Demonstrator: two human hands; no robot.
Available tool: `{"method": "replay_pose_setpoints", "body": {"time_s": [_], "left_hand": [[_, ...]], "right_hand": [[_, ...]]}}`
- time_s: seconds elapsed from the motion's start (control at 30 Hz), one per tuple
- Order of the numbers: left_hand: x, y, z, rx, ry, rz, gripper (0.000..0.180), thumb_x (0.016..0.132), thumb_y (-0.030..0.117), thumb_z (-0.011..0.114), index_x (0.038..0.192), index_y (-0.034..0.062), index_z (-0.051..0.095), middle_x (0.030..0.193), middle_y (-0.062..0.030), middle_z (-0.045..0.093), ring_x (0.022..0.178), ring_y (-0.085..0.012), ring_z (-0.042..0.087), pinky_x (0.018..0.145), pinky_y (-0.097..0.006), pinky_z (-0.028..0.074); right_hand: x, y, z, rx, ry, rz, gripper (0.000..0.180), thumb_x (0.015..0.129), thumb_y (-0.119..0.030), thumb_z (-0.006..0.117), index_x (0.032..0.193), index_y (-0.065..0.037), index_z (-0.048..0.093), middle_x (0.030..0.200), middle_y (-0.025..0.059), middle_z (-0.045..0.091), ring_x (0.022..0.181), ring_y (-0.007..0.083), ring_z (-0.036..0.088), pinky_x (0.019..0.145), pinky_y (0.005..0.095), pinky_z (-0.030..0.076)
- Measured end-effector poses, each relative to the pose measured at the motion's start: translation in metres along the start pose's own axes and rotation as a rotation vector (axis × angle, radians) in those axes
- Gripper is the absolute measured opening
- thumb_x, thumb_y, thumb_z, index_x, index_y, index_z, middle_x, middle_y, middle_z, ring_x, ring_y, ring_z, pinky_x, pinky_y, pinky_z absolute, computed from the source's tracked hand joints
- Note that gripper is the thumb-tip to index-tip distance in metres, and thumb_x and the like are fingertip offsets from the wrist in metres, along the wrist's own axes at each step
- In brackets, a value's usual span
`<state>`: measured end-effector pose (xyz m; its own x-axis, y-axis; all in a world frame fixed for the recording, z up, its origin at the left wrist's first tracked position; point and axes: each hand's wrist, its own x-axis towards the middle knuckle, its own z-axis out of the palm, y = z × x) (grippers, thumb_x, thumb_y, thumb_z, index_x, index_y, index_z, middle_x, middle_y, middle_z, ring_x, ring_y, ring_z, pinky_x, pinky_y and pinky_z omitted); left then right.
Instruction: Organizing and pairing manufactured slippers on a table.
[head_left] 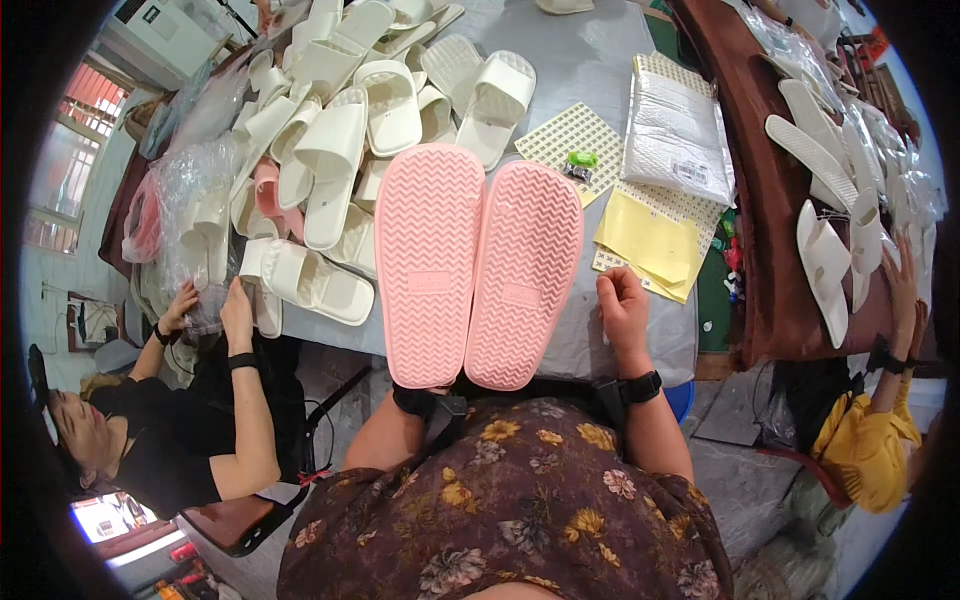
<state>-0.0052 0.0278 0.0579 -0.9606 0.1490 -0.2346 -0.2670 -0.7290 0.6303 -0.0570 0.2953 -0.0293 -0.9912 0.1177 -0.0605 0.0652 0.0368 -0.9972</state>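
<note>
Pink rubbery zigzag-soled slippers (428,260) need holding level; the left hand (hidden behind) I cannot tell, the right hand (624,306) curls nearly closed, contents unclear.

garment (560,470): dark brown-maroon cloth, scattered floral print in yellow-orange, pale pink and grey, blooms large and small | forearms (660,432): bare | left wristband (412,401): black, dark blocky piece beside it | right wristband (641,387): black, dark squarish watch-like face | right fingers (612,284): bare
</note>
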Motion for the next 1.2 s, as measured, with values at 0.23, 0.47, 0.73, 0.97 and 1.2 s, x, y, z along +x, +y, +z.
{"method": "replay_pose_setpoints", "body": {"time_s": [0.23,0.47,0.73,0.97,1.2], "left_hand": [[0.008,0.008,0.006,0.008,-0.019,0.021,0.05,0.092,0.002,0.061,0.14,-0.0001,0.046,0.13,-0.0108,0.059,0.118,-0.0196,0.058,0.098,-0.035,0.049],[0.011,0.035,0.007,0.038,-0.002,0.109,0.05,0.092,0.003,0.062,0.14,-0.0002,0.046,0.129,-0.0107,0.059,0.118,-0.0195,0.058,0.098,-0.034,0.049],[0.076,0.139,-0.017,1.456,0.519,0.893,0.04,0.079,0.014,0.08,0.109,0.0008,0.058,0.095,-0.0068,0.062,0.083,-0.0149,0.056,0.074,-0.032,0.048],[0.167,0.277,-0.107,2.022,0.585,0.961,0.048,0.084,0.03,0.073,0.12,-0.0008,0.062,0.11,-0.021,0.062,0.1,-0.0347,0.057,0.089,-0.042,0.045],[0.167,0.246,-0.155,2.338,0.37,0.711,0.051,0.092,0.019,0.059,0.141,0.0042,0.052,0.128,-0.0238,0.057,0.125,-0.0372,0.049,0.106,-0.043,0.038]], "right_hand": [[0.003,0.003,0.003,-0.001,-0.024,-0.012,0.008,0.094,-0.008,0.064,0.093,-0.001,0.06,0.077,-0.0038,0.058,0.066,0.0036,0.05,0.06,0.0203,0.042],[0.002,-0.004,0.001,0.026,-0.051,0.011,0.007,0.096,-0.009,0.061,0.092,-0.003,0.059,0.074,-0.0052,0.054,0.063,0.0029,0.047,0.057,0.0197,0.038],[0.003,0.004,-0.001,-0.146,0.043,-0.16,0.008,0.093,-0.007,0.061,0.087,-0.002,0.06,0.07,-0.0008,0.054,0.064,0.0083,0.048,0.058,0.0254,0.041],[0.016,-0.036,-0.031,-0.082,-0.018,-0.046,0.012,0.091,-0.01,0.066,0.096,0.0,0.064,0.074,0.0046,0.062,0.068,0.0102,0.056,0.063,0.027,0.048],[0.062,-0.116,-0.198,-0.787,0.76,-0.574,0.022,0.087,-0.003,0.06,0.108,-0.002,0.062,0.1,0.0166,0.062,0.091,0.0269,0.061,0.079,0.0379,0.05]]}}
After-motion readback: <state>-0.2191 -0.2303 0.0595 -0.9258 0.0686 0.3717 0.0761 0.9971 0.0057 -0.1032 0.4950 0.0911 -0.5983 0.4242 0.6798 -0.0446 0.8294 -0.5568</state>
